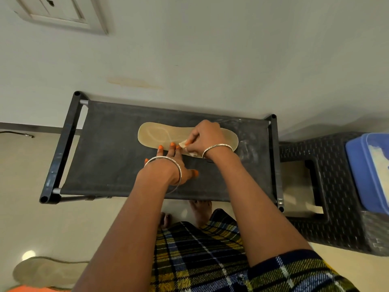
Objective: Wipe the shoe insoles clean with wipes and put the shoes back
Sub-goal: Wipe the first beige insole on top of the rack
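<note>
A black fabric shelf stretched on a black plastic frame (pixel 109 157) fills the centre, against a pale wall. Just beside it at 3 o'clock stands a black woven-pattern plastic stool (pixel 345 226), carrying a blue lidded plastic box (pixel 366 171). A white rectangular wall plate (pixel 61 13) sits at 11 o'clock, a thin dark cable (pixel 19 133) lies on the floor at 9 o'clock, and yellow-and-blue plaid cloth (pixel 202 256) shows at 6 o'clock.

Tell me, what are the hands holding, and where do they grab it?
The right hand pinches a small white wipe by its bunched middle, against the insole. The left hand holds nothing; its straight fingers press the insole's near edge.
</note>
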{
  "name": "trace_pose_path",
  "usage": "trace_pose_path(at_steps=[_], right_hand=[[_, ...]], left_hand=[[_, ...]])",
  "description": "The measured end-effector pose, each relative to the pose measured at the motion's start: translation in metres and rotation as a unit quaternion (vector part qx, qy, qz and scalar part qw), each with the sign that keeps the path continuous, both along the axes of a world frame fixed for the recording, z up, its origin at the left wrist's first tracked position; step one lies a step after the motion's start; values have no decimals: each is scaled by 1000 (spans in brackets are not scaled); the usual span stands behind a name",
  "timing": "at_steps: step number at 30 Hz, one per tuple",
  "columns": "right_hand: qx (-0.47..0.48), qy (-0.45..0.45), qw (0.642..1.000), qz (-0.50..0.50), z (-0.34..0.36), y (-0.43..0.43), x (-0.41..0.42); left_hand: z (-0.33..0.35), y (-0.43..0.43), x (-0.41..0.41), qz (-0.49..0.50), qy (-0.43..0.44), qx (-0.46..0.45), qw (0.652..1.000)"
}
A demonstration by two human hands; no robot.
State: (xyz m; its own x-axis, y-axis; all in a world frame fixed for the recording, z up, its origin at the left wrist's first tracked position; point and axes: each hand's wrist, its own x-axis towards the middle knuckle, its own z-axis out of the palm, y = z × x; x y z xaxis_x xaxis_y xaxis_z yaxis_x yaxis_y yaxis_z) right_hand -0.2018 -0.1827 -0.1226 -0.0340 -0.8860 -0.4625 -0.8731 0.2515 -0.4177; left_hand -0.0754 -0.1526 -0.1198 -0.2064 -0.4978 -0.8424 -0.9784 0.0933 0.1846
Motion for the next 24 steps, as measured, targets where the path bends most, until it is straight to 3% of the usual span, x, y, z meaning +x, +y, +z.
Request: trace_pose_path(at_steps=[6, 13, 19, 24], right_hand=[[-118, 53, 983, -129, 6, 4, -5], [35, 4, 999, 1, 6, 2, 1], [-44, 69, 987, -136, -3, 2, -17], [-81, 43, 993, -79, -6, 5, 5]], left_hand=[[1, 0, 0, -1, -3, 6, 1000], [3, 0, -1, -1, 1, 2, 1000], [3, -2, 1, -6, -4, 9, 1000], [4, 0, 1, -7, -6, -1, 1000]])
